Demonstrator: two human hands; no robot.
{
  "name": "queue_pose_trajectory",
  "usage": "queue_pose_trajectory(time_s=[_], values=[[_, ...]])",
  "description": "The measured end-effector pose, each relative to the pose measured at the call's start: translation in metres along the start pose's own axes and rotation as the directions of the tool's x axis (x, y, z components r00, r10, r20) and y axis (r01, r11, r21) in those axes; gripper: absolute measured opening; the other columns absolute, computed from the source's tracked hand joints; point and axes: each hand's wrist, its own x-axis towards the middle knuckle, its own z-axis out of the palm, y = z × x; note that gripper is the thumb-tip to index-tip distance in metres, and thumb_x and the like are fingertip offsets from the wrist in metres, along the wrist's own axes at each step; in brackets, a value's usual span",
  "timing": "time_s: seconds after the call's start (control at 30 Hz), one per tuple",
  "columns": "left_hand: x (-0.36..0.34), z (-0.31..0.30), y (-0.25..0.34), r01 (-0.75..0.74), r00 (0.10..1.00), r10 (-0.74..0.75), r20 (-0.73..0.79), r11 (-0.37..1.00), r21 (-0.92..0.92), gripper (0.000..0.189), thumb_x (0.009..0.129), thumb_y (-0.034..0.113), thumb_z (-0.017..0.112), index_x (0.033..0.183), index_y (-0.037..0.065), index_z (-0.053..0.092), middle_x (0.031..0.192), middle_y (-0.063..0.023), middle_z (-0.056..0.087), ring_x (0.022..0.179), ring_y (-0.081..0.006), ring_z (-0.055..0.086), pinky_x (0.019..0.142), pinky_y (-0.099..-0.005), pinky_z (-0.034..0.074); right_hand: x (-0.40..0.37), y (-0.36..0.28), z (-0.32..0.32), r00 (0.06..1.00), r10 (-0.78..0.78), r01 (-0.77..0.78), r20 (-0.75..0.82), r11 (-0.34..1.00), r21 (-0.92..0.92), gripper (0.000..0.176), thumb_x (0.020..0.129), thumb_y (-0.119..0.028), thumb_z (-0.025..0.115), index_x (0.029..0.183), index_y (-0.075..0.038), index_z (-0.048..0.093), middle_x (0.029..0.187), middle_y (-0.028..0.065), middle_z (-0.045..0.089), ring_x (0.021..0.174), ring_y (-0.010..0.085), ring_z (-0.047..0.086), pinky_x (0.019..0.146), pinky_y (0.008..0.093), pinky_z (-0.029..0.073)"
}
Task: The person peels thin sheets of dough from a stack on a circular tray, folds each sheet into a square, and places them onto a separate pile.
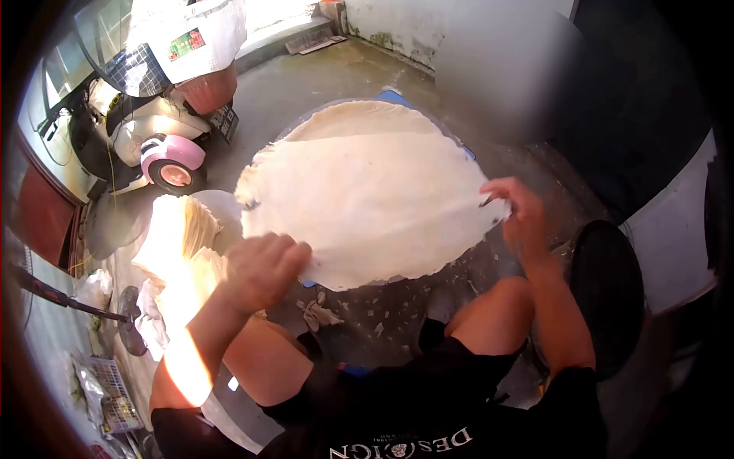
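Note:
In front of my knees spreads a large, round, thin cream-coloured sheet [367, 206], like a thin pancake, with a ragged edge. A second layer shows beneath it at the far side. My left hand [267, 268] is closed at the sheet's near-left edge; its fingertips are hidden under the knuckles. At the right edge my right hand [522, 214] pinches the sheet between thumb and fingers. A small dark spot shows by those fingertips, too small to name. Left of my left arm stands a pile of folded cream-coloured sheets [180, 233], partly in bright sun.
A scooter with a pink wheel guard [174, 154] stands at the upper left, a white bag [191, 38] above it. Pale scraps [378, 329] litter the floor between my feet. A black round object [608, 298] is at my right, a plastic basket [115, 394] at lower left.

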Motion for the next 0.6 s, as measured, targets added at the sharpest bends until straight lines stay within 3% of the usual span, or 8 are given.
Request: queue_pose_trajectory(time_s=[0.07, 0.13, 0.2, 0.37, 0.5, 0.53, 0.57, 0.6], values=[[-0.032, 0.041, 0.023, 0.043, 0.984, -0.022, 0.178, 0.993, -0.113, 0.015, 0.081, 0.012, 0.062, 0.095, 0.012, 0.057, 0.075, -0.0011, 0.055, 0.067, -0.0202, 0.063, 0.051, -0.0342, 0.048, -0.031, 0.040, 0.024, 0.997, 0.038, -0.041, 0.065, 0.999, 0.036, 0.032, 0.075, 0.009, 0.056, 0.100, -0.005, 0.069, 0.088, 0.0073, 0.070, 0.083, 0.0214, 0.066, 0.077, 0.0313, 0.051], [-0.048, 0.070, 0.032, 0.077, 0.963, -0.034, 0.267, 0.985, -0.152, 0.013, 0.082, 0.012, 0.059, 0.095, 0.012, 0.055, 0.075, -0.0017, 0.055, 0.068, -0.0207, 0.065, 0.052, -0.0354, 0.050, -0.045, 0.065, 0.032, 0.934, -0.065, 0.072, 0.352, 0.997, -0.006, 0.027, 0.073, 0.010, 0.058, 0.093, -0.005, 0.069, 0.090, 0.0088, 0.070, 0.087, 0.0270, 0.067, 0.080, 0.0354, 0.053], [-0.048, 0.080, 0.042, 0.005, 0.867, 0.141, 0.477, 0.956, -0.292, 0.014, 0.085, 0.013, 0.058, 0.097, 0.011, 0.052, 0.078, -0.0039, 0.059, 0.072, -0.0231, 0.067, 0.055, -0.0372, 0.053, -0.046, 0.071, 0.028, 0.895, -0.047, 0.067, 0.444, 0.997, -0.029, 0.025, 0.072, 0.009, 0.059, 0.090, -0.004, 0.069, 0.090, 0.0094, 0.070, 0.088, 0.0281, 0.067, 0.080, 0.0362, 0.053], [-0.037, 0.064, 0.045, 0.079, 0.751, 0.207, 0.627, 0.915, -0.396, 0.013, 0.091, 0.014, 0.056, 0.101, 0.010, 0.050, 0.081, -0.0066, 0.061, 0.076, -0.0283, 0.067, 0.060, -0.0401, 0.054, -0.041, 0.069, 0.009, 0.728, -0.010, 0.072, 0.686, 0.995, -0.062, 0.018, 0.075, 0.006, 0.064, 0.088, -0.004, 0.069, 0.091, 0.0095, 0.070, 0.089, 0.0272, 0.067, 0.080, 0.0358, 0.053], [-0.003, 0.059, 0.003, 0.244, 0.831, 0.058, 0.553, 0.855, -0.457, 0.026, 0.086, 0.024, 0.070, 0.105, 0.013, 0.055, 0.080, -0.0076, 0.066, 0.076, -0.0318, 0.067, 0.064, -0.0435, 0.052, -0.028, 0.082, 0.004, 0.660, 0.189, -0.273, 0.727, 0.962, -0.003, 0.007, 0.084, -0.004, 0.064, 0.088, -0.003, 0.070, 0.081, 0.0045, 0.068, 0.076, 0.0173, 0.065, 0.072, 0.0319, 0.051], [0.017, 0.063, -0.015, 0.276, 0.832, -0.013, 0.555, 0.878, -0.392, 0.028, 0.086, 0.027, 0.072, 0.105, 0.014, 0.056, 0.080, -0.0076, 0.067, 0.076, -0.0326, 0.068, 0.065, -0.0446, 0.052, -0.018, 0.087, 0.004, 0.596, 0.290, -0.391, 0.749, 0.919, -0.045, 0.008, 0.086, -0.010, 0.064, 0.087, -0.004, 0.071, 0.076, 0.0036, 0.067, 0.071, 0.0142, 0.063, 0.067, 0.0308, 0.049], [0.040, 0.069, -0.036, 0.310, 0.831, -0.088, 0.550, 0.893, -0.325, 0.030, 0.085, 0.030, 0.074, 0.105, 0.016, 0.057, 0.081, -0.0077, 0.068, 0.077, -0.0333, 0.068, 0.065, -0.0456, 0.051, -0.009, 0.097, 0.008, 0.595, 0.291, -0.390, 0.749, 0.919, -0.047, 0.008, 0.086, -0.010, 0.064, 0.087, -0.004, 0.071, 0.076, 0.0036, 0.067, 0.071, 0.0142, 0.063, 0.067, 0.0308, 0.049], [0.063, 0.081, -0.063, 0.270, 0.876, -0.099, 0.472, 0.912, -0.310, 0.030, 0.086, 0.032, 0.074, 0.104, 0.015, 0.057, 0.082, -0.0095, 0.069, 0.078, -0.0345, 0.067, 0.068, -0.0463, 0.050, 0.000, 0.111, 0.017, 0.603, 0.419, -0.589, 0.679, 0.808, 0.025, 0.009, 0.085, -0.011, 0.065, 0.085, -0.005, 0.070, 0.074, 0.0011, 0.065, 0.068, 0.0124, 0.061, 0.066, 0.0301, 0.049]])
